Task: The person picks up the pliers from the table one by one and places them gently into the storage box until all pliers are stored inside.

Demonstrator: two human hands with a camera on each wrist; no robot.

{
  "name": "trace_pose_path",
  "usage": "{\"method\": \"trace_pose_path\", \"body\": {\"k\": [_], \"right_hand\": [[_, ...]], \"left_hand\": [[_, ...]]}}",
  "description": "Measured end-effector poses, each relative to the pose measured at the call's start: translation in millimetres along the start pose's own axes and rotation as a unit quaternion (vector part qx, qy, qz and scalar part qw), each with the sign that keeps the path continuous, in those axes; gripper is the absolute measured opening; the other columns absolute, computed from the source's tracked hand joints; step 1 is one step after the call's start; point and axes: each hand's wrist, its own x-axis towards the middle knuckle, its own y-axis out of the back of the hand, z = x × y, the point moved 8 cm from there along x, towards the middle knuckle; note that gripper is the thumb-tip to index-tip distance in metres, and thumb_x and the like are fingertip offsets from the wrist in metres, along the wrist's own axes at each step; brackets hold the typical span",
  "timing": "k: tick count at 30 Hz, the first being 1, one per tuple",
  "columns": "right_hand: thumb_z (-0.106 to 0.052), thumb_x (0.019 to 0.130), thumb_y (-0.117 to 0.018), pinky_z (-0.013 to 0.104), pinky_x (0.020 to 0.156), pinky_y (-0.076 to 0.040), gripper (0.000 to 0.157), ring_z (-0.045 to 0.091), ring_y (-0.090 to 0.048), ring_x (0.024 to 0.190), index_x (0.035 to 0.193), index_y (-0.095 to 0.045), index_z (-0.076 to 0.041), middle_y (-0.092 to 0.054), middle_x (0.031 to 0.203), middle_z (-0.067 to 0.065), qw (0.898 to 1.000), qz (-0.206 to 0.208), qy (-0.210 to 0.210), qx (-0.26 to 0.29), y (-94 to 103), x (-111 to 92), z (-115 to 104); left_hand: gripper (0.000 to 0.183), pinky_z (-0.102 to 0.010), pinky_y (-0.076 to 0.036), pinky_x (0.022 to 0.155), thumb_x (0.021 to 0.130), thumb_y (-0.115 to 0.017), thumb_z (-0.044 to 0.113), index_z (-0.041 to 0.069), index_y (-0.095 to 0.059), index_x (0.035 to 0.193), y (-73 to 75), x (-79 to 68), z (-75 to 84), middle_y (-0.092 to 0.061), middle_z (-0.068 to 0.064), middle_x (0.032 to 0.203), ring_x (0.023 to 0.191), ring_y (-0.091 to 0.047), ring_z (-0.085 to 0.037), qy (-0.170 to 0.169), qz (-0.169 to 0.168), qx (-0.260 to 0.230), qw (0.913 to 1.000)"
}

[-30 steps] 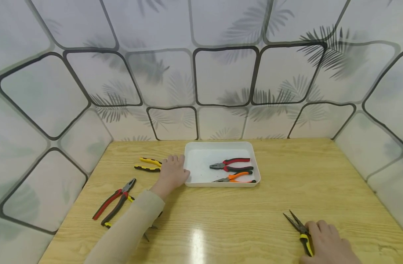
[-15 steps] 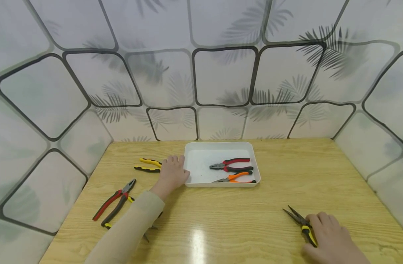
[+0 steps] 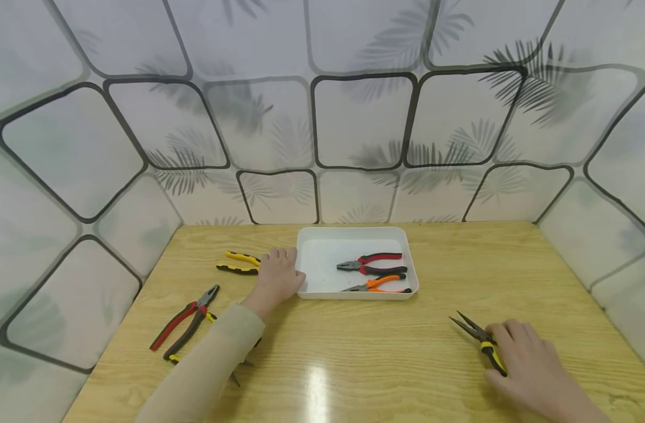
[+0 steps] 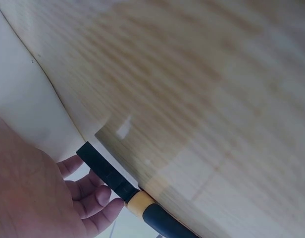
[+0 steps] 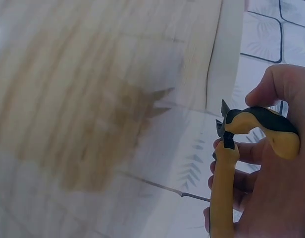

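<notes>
My left hand rests at the left wall of a white tray, its thumb over the rim. It covers the head of yellow-and-black pliers lying on the table. In the left wrist view, loosely bent fingers lie beside a dark pliers head with a yellow collar; whether they touch is unclear. My right hand grips long-nose pliers with yellow-and-black handles, tips spread and pointing up-left. Red-and-black pliers and orange-and-black pliers lie in the tray.
Larger red-and-black pliers lie on the wooden table at the left. My left sleeve partly hides other tools there, with yellow handle parts and metal tips showing. Patterned wall panels enclose the table's back and sides.
My right hand has moved slightly away from me with the long-nose pliers, whose tips have swung a little leftward. My left hand, the tray and the other pliers have stayed put.
</notes>
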Motion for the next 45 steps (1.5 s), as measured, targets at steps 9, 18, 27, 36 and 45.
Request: {"method": "trace_pose_path", "body": {"k": [9, 18, 27, 36, 45], "right_hand": [[-0.035, 0.076, -0.081, 0.051, 0.066, -0.048, 0.063, 0.032, -0.057, 0.103, 0.127, -0.060, -0.005, -0.061, 0.115, 0.013, 1.000, -0.003, 0.014, 0.007, 8.3, 12.5, -6.6], [-0.035, 0.074, -0.082, 0.051, 0.068, -0.046, 0.065, 0.032, -0.056, 0.104, 0.128, -0.060, -0.005, -0.060, 0.116, 0.014, 0.999, 0.021, 0.037, -0.005, 15.3, 23.6, -12.1], [-0.035, 0.073, -0.081, 0.048, 0.066, -0.044, 0.065, 0.031, -0.055, 0.102, 0.128, -0.061, -0.006, -0.060, 0.116, 0.013, 0.999, 0.022, 0.045, -0.013, 21.5, 30.9, -15.9], [-0.035, 0.075, -0.079, 0.048, 0.069, -0.044, 0.061, 0.030, -0.056, 0.102, 0.127, -0.061, -0.007, -0.060, 0.115, 0.013, 0.998, 0.029, 0.062, -0.014, 27.4, 38.4, -18.8], [-0.033, 0.075, -0.079, 0.048, 0.068, -0.045, 0.058, 0.031, -0.057, 0.103, 0.125, -0.061, -0.009, -0.059, 0.115, 0.011, 0.996, 0.037, 0.080, -0.010, 31.2, 45.8, -22.7]], "left_hand": [[0.050, -0.050, -0.049, 0.096, 0.101, -0.051, 0.035, 0.001, -0.051, 0.138, 1.7, 0.0, 0.9, -0.061, -0.020, 0.116, 0.106, -0.055, -0.035, 0.000, -0.008, 0.006, 0.9999], [0.051, -0.049, -0.049, 0.094, 0.101, -0.052, 0.034, 0.001, -0.051, 0.140, 0.4, 1.5, 0.0, -0.062, -0.020, 0.116, 0.103, -0.054, -0.033, 0.002, -0.005, 0.003, 1.0000], [0.050, -0.049, -0.048, 0.095, 0.101, -0.052, 0.033, 0.001, -0.050, 0.140, 3.8, -0.4, 0.5, -0.061, -0.020, 0.117, 0.104, -0.053, -0.034, 0.005, -0.016, 0.000, 0.9999], [0.050, -0.050, -0.048, 0.095, 0.102, -0.052, 0.033, 0.001, -0.050, 0.140, 3.1, -0.5, 1.1, -0.061, -0.020, 0.116, 0.104, -0.053, -0.034, 0.004, -0.013, 0.005, 0.9999], [0.051, -0.049, -0.048, 0.094, 0.101, -0.052, 0.033, 0.001, -0.050, 0.140, 4.1, -1.8, 2.0, -0.060, -0.020, 0.114, 0.102, -0.053, -0.034, 0.002, -0.011, 0.007, 0.9999]]}}
